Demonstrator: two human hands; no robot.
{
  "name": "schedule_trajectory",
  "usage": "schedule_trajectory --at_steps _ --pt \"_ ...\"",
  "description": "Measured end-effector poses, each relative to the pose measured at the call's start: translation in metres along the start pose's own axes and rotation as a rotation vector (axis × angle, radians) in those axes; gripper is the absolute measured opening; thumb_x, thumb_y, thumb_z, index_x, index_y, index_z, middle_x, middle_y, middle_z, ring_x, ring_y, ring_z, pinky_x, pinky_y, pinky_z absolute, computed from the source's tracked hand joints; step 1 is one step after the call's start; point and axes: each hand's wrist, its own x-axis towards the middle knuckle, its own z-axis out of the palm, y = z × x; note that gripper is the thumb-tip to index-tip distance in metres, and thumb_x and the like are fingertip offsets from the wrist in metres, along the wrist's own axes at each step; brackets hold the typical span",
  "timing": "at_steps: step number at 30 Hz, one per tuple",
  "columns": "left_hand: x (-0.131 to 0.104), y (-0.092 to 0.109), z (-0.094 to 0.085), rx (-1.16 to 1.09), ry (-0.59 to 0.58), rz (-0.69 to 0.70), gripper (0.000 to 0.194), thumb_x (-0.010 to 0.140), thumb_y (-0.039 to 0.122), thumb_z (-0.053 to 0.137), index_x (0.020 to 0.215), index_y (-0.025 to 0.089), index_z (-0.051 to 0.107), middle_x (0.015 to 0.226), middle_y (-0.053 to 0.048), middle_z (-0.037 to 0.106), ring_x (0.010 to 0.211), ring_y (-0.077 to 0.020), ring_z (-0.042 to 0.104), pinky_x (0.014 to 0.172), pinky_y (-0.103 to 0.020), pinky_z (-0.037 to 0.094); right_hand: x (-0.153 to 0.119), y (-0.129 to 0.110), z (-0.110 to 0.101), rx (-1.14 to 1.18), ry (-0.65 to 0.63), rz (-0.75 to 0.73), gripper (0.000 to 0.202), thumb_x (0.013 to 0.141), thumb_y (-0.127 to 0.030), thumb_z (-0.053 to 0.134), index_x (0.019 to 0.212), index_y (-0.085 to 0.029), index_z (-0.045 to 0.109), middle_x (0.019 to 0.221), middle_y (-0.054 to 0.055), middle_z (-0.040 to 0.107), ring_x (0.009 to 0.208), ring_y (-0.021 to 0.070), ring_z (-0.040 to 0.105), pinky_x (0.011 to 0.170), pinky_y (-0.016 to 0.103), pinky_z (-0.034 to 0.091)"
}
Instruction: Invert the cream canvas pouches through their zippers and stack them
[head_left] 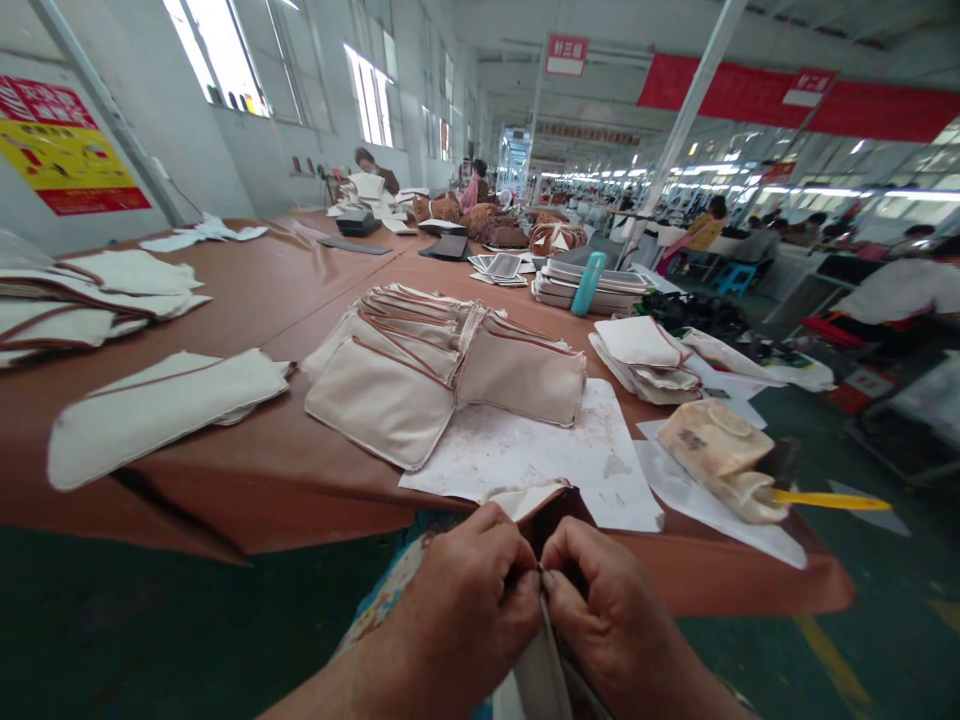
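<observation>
Both hands meet at the table's front edge over a cream fabric piece (541,660) with a brown inner side. My left hand (480,580) pinches its edge between thumb and fingers. Close against it, my right hand (600,590) pinches the same edge, the thumb tips nearly touching. Part of the piece rises beyond the knuckles and part hangs below; the hands hide the spot between them. Just ahead, on a stained white sheet (517,455), rest two leaning stacks of cream pouch-like pieces (382,395) with brown trim.
On the brown-covered table (277,330), more cream pieces (165,410) lie left. At right are a folded cream stack (645,355), a turquoise bottle-like object (589,283) and a stained container (716,445) with a yellow-handled tool (829,499). Other people sit farther back.
</observation>
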Motion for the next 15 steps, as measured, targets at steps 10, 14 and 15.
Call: schedule_trajectory --at_steps 10,14,15 --pt "0.001 -0.006 0.005 0.01 -0.099 0.063 0.012 0.086 0.008 0.043 0.081 0.019 0.044 0.088 -0.002 0.05 0.08 -0.0159 0.048 0.069 -0.028 0.036 0.002 -0.002 -0.002 0.175 -0.054 0.052 0.012 0.082 -0.017 0.048 0.07 -0.02 0.048 0.064 -0.002 0.051 0.06 0.0132 0.045 0.053 0.024 0.033" --pt "0.001 -0.009 0.006 -0.071 -0.081 0.064 0.015 0.083 0.006 0.045 0.077 0.019 0.042 0.082 0.0 0.048 0.076 -0.0145 0.046 0.068 -0.027 0.035 0.002 0.007 -0.001 0.409 -0.136 0.147 0.011 0.085 -0.018 0.051 0.074 -0.019 0.051 0.059 -0.006 0.046 0.052 0.0093 0.039 0.048 0.021 0.029" --pt "0.001 -0.01 0.006 -0.09 -0.078 0.063 0.015 0.081 0.006 0.046 0.077 0.019 0.042 0.081 0.0 0.048 0.075 -0.0139 0.046 0.067 -0.027 0.034 0.002 0.009 0.0 0.471 -0.151 0.173 0.011 0.085 -0.019 0.051 0.074 -0.019 0.051 0.059 -0.006 0.045 0.05 0.0087 0.038 0.047 0.021 0.028"
